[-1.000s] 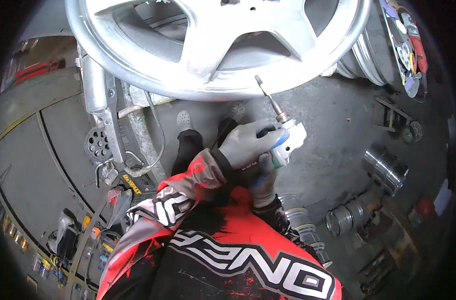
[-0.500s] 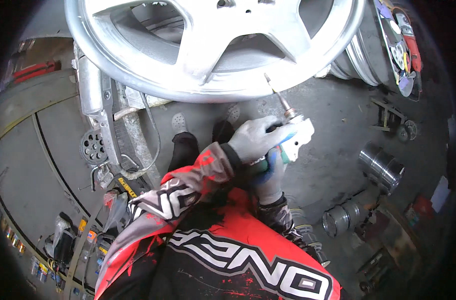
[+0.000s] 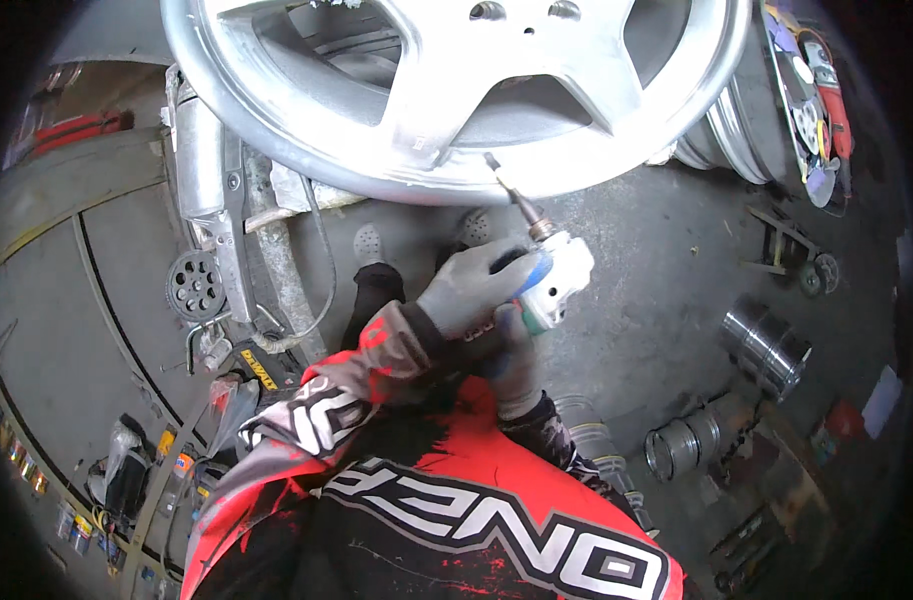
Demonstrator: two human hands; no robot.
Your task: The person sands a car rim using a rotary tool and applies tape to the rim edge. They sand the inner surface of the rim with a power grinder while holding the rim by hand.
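A large silver alloy wheel with broad spokes fills the top of the view, partly cut off. Below its front lip, my gloved left hand is closed around the head of a white and green power grinder. My right hand, also in a grey and blue glove, wraps the grinder's body from below; some of its fingers are hidden. A tapered bit sticks out of the grinder toward the wheel. Its dark tip overlaps the rim's lower lip in the picture; I cannot tell whether it touches.
A metal frame with a toothed pulley and a looping hose stands at left. A red grinder lies beside sanding discs at the upper right. Bare wheel barrels rest on the floor at right. Bags and tools lie lower left.
Both hands and the grinder have moved left, and the bit's tip now sits further left along the rim lip. The whole view has shifted slightly, with the wheel further right.
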